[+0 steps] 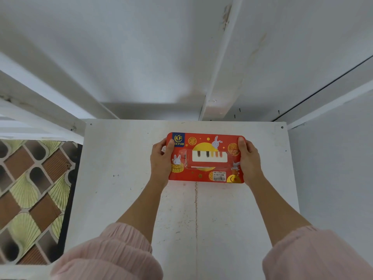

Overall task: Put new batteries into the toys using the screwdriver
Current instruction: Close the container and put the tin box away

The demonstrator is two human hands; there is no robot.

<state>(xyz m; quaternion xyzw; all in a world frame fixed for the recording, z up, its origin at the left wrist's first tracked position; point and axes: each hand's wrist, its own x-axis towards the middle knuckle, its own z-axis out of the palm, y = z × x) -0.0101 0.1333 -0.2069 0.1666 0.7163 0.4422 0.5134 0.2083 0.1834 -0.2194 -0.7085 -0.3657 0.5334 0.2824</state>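
The task looks barely begun: left hand [161,158] and right hand [249,158] each grip an end of the closed red box [205,157], at the far middle of the white worktop [121,178]. No toys, batteries or screwdriver are visible.

Between the hands: the red box [205,157] fills the gap, gripped at both ends by the left hand [161,160] and right hand [249,161].
Beyond the hands: a bare strip of white tabletop [125,158], then the white wall [141,57] close behind.
Left of the left hand: open tabletop out to its edge, patterned floor [34,195] below.
Right of the right hand: bare tabletop, wall alongside.
Toward the person: tabletop open between the forearms, pink sleeves [113,251] at the near edge.
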